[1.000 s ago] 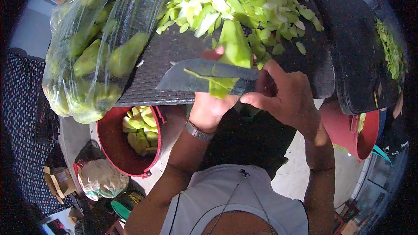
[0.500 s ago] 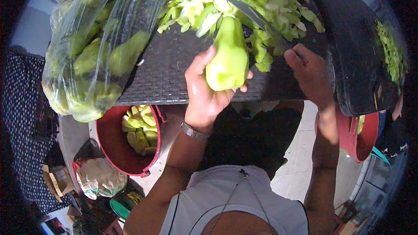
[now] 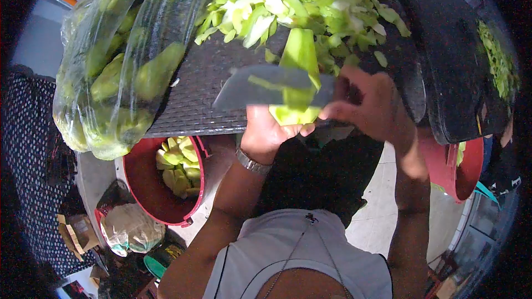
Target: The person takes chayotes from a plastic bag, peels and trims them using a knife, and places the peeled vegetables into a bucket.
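My left hand [image 3: 265, 132] is closed around the lower end of a pale green chayote [image 3: 300, 47], held tilted above the near edge of the dark woven table [image 3: 191, 99]. Its skin is pared into long facets. In my right hand [image 3: 372, 102] is a broad knife [image 3: 241, 89], its blade lying crosswise over the chayote and blurred by motion. A thin green strip shows against the blade. The blade hides part of the chayote and the fingers of my left hand. Beyond them lies a heap of green peelings [image 3: 327, 3].
A clear plastic bag [image 3: 119, 72] of whole chayotes lies at the table's left. Below stands a red bucket [image 3: 145, 188] with peeled pieces [image 3: 180, 166] inside. Another red bucket [image 3: 468, 174] is at lower right, near a dark surface [image 3: 443, 66] with more green scraps [image 3: 495, 63].
My right hand has brought the knife from the chayote's far end back toward me and across it, blade now pointing left. My left hand and the chayote have shifted slightly toward me.
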`<control>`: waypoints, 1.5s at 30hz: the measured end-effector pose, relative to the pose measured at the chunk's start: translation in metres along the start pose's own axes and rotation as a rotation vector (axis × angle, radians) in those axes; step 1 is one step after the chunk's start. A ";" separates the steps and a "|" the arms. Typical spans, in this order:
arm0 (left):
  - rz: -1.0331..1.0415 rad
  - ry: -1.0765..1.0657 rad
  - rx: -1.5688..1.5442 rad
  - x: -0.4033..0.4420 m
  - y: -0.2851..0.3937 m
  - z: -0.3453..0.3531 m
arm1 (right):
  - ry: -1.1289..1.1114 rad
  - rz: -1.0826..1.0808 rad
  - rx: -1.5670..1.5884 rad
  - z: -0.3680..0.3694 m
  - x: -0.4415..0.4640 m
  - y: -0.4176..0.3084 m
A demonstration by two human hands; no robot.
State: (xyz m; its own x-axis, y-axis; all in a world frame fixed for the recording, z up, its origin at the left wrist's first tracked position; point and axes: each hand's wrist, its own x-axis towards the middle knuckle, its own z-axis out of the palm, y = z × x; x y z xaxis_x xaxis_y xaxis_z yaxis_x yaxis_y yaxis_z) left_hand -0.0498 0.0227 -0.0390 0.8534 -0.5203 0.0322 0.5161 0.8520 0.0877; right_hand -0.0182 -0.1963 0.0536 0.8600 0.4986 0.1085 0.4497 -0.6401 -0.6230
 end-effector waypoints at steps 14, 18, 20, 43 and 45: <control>-0.059 0.031 0.072 0.000 0.009 0.033 | 0.239 0.306 -0.116 -0.027 0.049 0.091; 0.054 0.274 0.401 0.003 0.012 0.037 | 0.139 0.141 -0.105 -0.020 0.029 0.054; 0.065 0.237 0.436 0.004 0.014 0.031 | 0.050 0.120 -0.060 -0.012 0.019 0.016; 0.028 0.217 0.415 -0.012 0.008 0.026 | -0.111 0.028 -0.028 -0.006 0.007 -0.001; 0.011 0.159 0.466 -0.010 0.009 0.036 | 0.045 0.060 -0.104 -0.003 0.017 0.023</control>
State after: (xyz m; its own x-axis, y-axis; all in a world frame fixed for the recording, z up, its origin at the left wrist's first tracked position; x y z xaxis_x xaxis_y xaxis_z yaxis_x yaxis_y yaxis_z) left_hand -0.0566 0.0336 -0.0024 0.8780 -0.4650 -0.1136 0.4503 0.7219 0.5254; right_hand 0.0074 -0.2042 0.0438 0.8951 0.4321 0.1098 0.4175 -0.7262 -0.5462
